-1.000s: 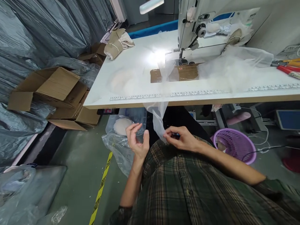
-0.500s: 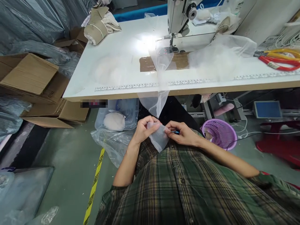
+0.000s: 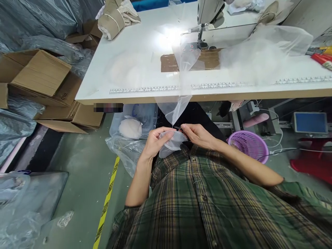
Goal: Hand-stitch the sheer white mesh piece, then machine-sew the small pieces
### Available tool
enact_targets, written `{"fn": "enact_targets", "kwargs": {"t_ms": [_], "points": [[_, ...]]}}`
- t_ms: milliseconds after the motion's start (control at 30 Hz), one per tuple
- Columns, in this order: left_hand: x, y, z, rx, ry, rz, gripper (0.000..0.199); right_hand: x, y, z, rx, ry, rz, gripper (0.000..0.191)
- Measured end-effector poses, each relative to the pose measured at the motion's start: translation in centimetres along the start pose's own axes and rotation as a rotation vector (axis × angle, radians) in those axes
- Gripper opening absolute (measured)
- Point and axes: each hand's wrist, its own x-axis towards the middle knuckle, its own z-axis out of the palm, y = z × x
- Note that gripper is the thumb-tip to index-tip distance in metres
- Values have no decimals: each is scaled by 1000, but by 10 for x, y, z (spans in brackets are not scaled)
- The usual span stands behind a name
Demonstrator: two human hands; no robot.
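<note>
Below table, white pad in bin; left hand pinching fabric, right hand dark tool.

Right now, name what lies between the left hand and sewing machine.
In the head view, sheer white fabric drapes over the table's front edge, crossing its printed ruler, between the left hand and sewing machine.

Sheer white fabric piece, softly folded, small dark tool near its upper edge, sheer strip hanging just above
</note>
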Motion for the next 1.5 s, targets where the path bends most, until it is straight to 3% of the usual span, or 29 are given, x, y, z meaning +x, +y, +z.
{"fn": "enact_targets", "kwargs": {"t_ms": [167,300,467,600,733,900,1000,1100,1200,1267,1400,1500], "points": [[0,1,2,32,12,4,25,12,-4,7,-25,29,-65,48],[0,1,1,10,35,2,22,11,-1,11,-7,91,-34,49],[0,2,0,13,20,-32,21,3,-2,11,-41,28,-54,45],[0,-1,1,19,16,-58,21,6,-1,16,-87,55,-35,46],[5,-6,-1,10,-36,-92,23,10,13,17,116,69,4,54],[37,-19,-15,125,-192,-147,28,13,41,17,426,-68,128,52],[65,-32,-26,324,-183,-43,32,18,58,23,363,15,251,45],[82,-42,-33,495,-49,136,35,22,71,25,251,150,354,33],[83,-43,-37,563,79,266,34,19,76,19,183,195,372,26],[77,-37,-37,449,116,263,42,15,75,12,127,240,358,25],[70,-14,-25,-46,92,174,73,14,63,4,109,377,262,34],[71,5,-3,-242,128,144,65,20,51,6,198,485,158,47]]}}
